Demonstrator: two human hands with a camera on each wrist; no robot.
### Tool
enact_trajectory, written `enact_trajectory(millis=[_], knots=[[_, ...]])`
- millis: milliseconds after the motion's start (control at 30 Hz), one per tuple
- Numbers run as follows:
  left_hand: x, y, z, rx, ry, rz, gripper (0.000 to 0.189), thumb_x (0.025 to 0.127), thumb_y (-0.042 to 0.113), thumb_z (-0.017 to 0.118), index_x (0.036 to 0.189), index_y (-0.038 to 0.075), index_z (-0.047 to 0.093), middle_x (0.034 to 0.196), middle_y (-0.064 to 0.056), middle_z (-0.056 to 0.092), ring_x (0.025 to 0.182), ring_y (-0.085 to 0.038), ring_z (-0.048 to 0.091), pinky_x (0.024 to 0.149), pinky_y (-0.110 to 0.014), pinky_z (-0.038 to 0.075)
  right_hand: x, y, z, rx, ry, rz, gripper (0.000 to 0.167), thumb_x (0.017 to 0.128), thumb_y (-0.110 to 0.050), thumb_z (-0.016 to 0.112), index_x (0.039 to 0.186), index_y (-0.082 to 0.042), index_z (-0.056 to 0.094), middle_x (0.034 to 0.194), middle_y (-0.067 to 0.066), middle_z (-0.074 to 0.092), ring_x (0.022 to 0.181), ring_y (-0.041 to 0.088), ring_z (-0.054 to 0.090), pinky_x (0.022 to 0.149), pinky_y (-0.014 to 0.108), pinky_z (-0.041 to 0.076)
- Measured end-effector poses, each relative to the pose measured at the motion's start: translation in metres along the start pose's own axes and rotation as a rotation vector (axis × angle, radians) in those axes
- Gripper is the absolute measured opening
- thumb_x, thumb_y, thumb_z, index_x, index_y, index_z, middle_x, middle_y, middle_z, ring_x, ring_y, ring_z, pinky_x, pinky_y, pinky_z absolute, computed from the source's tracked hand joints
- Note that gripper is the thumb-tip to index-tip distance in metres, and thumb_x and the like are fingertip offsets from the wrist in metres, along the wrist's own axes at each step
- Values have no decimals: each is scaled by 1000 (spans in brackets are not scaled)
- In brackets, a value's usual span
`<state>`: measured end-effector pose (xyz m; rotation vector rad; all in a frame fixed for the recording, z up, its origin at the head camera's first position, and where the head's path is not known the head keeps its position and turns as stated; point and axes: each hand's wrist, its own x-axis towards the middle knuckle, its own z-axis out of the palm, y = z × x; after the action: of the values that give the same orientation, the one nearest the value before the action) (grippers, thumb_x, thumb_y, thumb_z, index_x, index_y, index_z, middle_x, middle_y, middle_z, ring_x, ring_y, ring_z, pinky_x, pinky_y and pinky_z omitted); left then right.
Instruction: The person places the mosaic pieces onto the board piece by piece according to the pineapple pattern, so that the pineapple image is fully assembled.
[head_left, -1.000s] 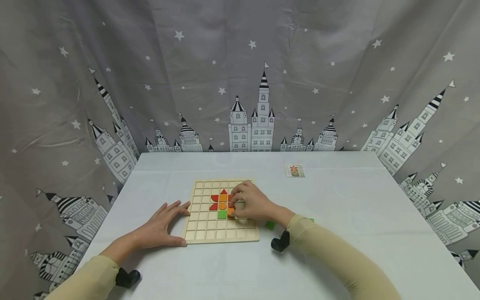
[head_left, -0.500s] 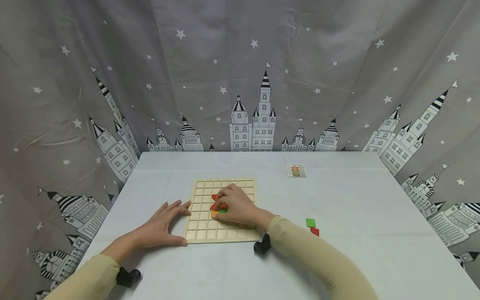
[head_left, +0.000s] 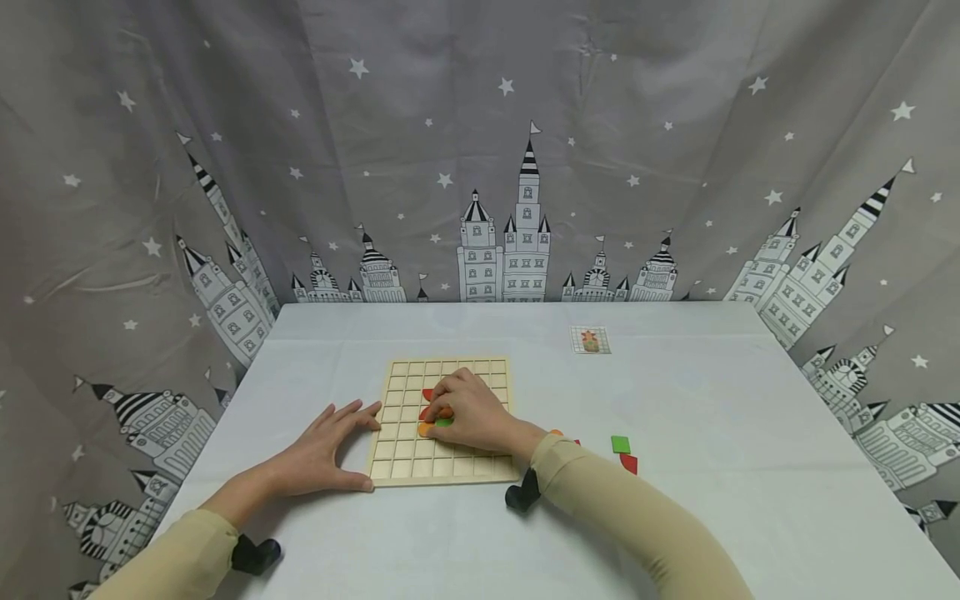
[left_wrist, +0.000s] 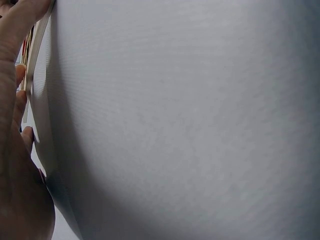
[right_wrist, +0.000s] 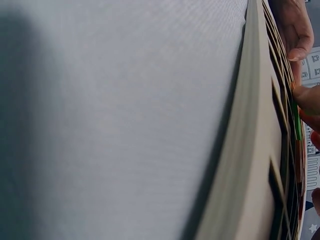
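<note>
1. While the left hand (head_left: 330, 450) spreads its straight fingers against the left edge of the grid board (head_left: 402, 471), its grip is wide and holds nothing.
2. The right hand (head_left: 474, 412) has its grip narrowed to a pinch on an orange piece (head_left: 423, 430), just left of a green piece (head_left: 444, 422) on the board.
3. Right of the board, a green square (head_left: 620, 444) and red piece (head_left: 629, 463) lie on the tabletop (head_left: 420, 542), a picture card (head_left: 590, 340) farther off.

Grey curtain (head_left: 420, 67) at the back, white stars (head_left: 358, 68) scattered across it! Printed castles (head_left: 528, 237) below, white table (head_left: 405, 550) out front.
</note>
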<state>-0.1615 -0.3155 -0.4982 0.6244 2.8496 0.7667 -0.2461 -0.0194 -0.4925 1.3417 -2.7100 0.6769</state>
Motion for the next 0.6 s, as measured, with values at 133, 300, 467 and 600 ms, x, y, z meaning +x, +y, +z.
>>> enact_trajectory(millis=[133, 300, 467, 600], knots=[[1, 0, 1, 4, -1, -1, 85, 68, 72, 81, 133, 25, 53, 165, -6, 34, 153, -40, 20, 123, -63, 3, -1, 0, 0, -2, 7, -7, 14, 90, -45, 78, 96, -33, 80, 116, -12, 62, 113, 12, 47, 99, 31, 43], [1, 1, 1, 1, 3, 1, 85, 68, 72, 82, 133, 24, 53, 164, -7, 35, 153, -41, 20, 123, -63, 3, -4, 0, -7, 18, -3, 7, 15, 90, -46, 77, 99, -34, 80, 117, -13, 62, 115, 12, 46, 99, 31, 42], [1, 2, 1, 8, 9, 0, 86, 67, 72, 82, 132, 23, 54, 164, -8, 35, 152, -41, 20, 123, -63, 4, -12, 5, -25, 34, -16, 34, 18, 89, -40, 78, 104, -28, 80, 120, -10, 63, 117, 13, 46, 101, 34, 42], [1, 2, 1, 11, 16, 3, 86, 67, 72, 83, 132, 23, 54, 164, -8, 35, 152, -42, 21, 123, -63, 4, -22, 18, -41, 53, -8, 58, 20, 89, -36, 79, 105, -25, 80, 119, -9, 63, 117, 15, 46, 101, 36, 42]])
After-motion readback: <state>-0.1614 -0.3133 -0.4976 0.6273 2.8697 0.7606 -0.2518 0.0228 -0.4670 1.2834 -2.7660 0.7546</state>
